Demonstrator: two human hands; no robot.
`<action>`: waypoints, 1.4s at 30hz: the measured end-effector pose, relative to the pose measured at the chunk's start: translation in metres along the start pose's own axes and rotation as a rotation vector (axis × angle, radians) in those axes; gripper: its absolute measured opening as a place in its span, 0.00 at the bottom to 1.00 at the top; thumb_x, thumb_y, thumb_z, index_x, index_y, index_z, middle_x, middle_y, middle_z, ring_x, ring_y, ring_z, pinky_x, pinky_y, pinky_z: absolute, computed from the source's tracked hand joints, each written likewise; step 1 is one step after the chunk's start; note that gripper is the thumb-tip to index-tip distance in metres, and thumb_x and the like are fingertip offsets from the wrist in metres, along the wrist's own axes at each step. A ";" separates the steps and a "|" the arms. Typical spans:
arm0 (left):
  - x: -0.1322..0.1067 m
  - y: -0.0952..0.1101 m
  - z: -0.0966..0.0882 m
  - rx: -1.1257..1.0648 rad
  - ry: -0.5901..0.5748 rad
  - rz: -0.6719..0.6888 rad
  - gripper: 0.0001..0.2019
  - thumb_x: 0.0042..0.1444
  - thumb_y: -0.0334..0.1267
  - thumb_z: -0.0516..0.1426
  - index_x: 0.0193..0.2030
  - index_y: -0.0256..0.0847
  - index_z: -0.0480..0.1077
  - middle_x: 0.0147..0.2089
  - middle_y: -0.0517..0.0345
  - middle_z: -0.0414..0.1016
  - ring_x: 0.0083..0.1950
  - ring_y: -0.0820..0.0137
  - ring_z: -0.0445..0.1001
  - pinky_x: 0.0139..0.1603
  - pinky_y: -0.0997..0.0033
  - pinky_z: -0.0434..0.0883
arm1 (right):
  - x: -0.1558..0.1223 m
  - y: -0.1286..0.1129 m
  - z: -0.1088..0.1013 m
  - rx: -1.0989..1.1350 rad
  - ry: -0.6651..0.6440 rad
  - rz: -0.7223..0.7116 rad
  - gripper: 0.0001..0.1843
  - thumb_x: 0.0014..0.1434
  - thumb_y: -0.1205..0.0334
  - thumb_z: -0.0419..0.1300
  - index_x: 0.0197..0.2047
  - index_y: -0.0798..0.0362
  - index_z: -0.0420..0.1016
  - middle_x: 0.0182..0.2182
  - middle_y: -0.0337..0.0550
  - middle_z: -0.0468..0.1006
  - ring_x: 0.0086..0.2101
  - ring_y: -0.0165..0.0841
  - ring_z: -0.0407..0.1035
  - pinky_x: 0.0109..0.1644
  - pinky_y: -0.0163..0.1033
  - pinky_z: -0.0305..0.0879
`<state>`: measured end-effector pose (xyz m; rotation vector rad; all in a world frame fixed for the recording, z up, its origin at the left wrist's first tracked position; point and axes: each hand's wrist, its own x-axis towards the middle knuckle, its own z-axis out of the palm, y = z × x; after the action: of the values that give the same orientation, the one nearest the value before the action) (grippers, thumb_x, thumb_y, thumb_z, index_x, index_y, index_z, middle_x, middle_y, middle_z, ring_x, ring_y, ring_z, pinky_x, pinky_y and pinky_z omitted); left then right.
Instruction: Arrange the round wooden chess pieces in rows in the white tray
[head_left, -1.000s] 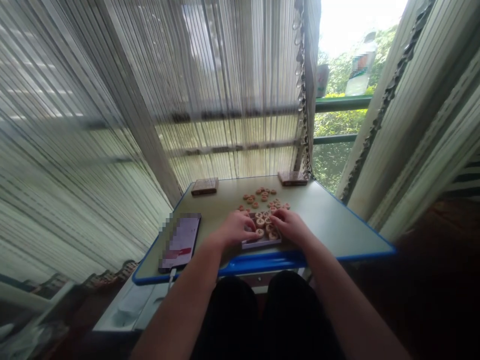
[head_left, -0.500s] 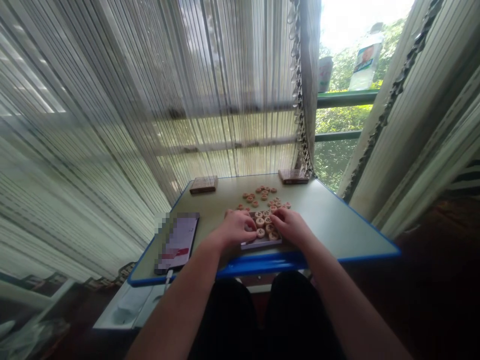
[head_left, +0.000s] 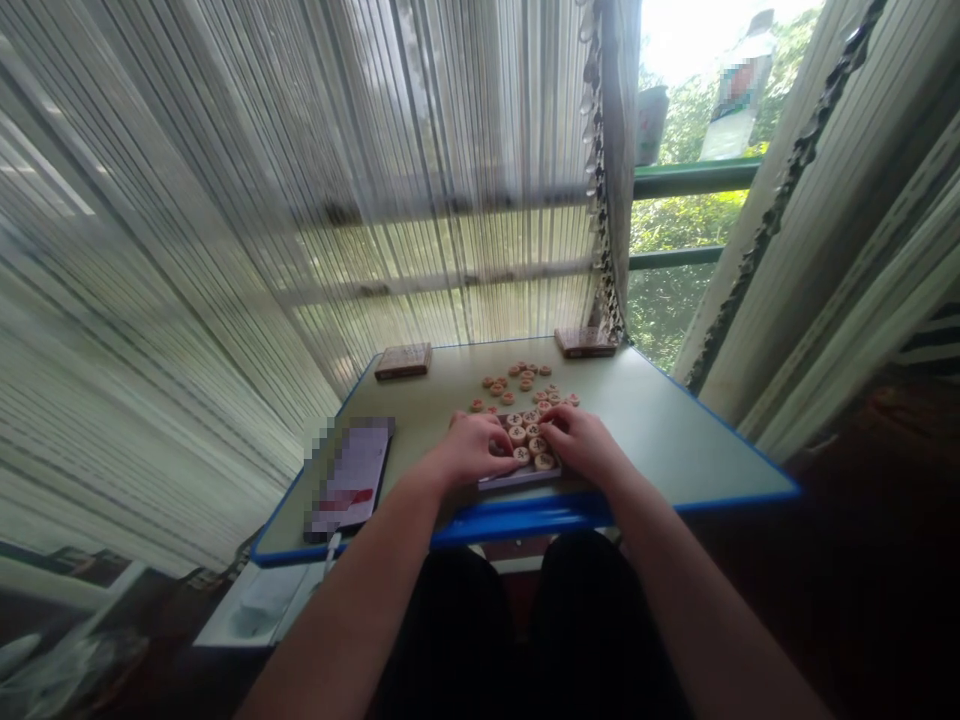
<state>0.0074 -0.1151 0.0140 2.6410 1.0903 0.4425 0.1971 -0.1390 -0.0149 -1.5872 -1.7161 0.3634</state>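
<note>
A shallow tray (head_left: 531, 477) near the table's front edge holds several round wooden xiangqi pieces (head_left: 538, 447) laid in rows, marked with dark characters. My left hand (head_left: 474, 446) arches over the tray's left side, thumb and fingers apart. Its thumb touches the nearest-left piece (head_left: 521, 456) and its fingertips rest beside the row behind. From the right, my right hand (head_left: 581, 441) reaches in with fingers bent together, fingertips at a piece along the tray's right edge, partly hidden by them. Beyond the tray lie loose red-marked pieces (head_left: 508, 398).
Two flat wooden boxes stand at the far corners of the table, a left box (head_left: 403, 361) and a right box (head_left: 586, 342). A phone (head_left: 351, 480) with a white cable lies at the left. The table (head_left: 667, 450) has a blue edge; curtains hang behind.
The nearest-right piece in the tray was tilted and now lies flat, in line with the others. My left thumb has shifted right against a piece. The view has tipped slightly.
</note>
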 end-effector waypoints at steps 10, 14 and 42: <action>0.000 0.000 0.002 -0.011 -0.009 -0.012 0.11 0.47 0.47 0.59 0.29 0.42 0.76 0.34 0.59 0.73 0.42 0.68 0.69 0.50 0.66 0.55 | 0.001 0.005 0.003 -0.006 0.002 0.035 0.10 0.51 0.62 0.54 0.33 0.52 0.76 0.33 0.42 0.78 0.35 0.32 0.70 0.40 0.34 0.62; -0.001 0.000 0.001 -0.017 -0.018 -0.020 0.11 0.46 0.47 0.59 0.29 0.42 0.76 0.35 0.59 0.74 0.41 0.68 0.69 0.50 0.65 0.55 | 0.002 0.005 0.002 0.001 -0.001 0.045 0.10 0.51 0.62 0.54 0.33 0.52 0.76 0.34 0.42 0.78 0.36 0.32 0.70 0.41 0.34 0.62; -0.001 -0.003 -0.002 -0.029 0.003 -0.072 0.08 0.44 0.42 0.59 0.28 0.40 0.76 0.33 0.60 0.75 0.41 0.68 0.70 0.47 0.69 0.60 | 0.004 0.006 0.002 0.037 -0.021 0.085 0.10 0.51 0.62 0.54 0.33 0.54 0.76 0.33 0.43 0.78 0.35 0.32 0.70 0.39 0.33 0.62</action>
<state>0.0043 -0.1132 0.0152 2.5683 1.1665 0.4442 0.2004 -0.1341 -0.0185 -1.6382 -1.6522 0.4524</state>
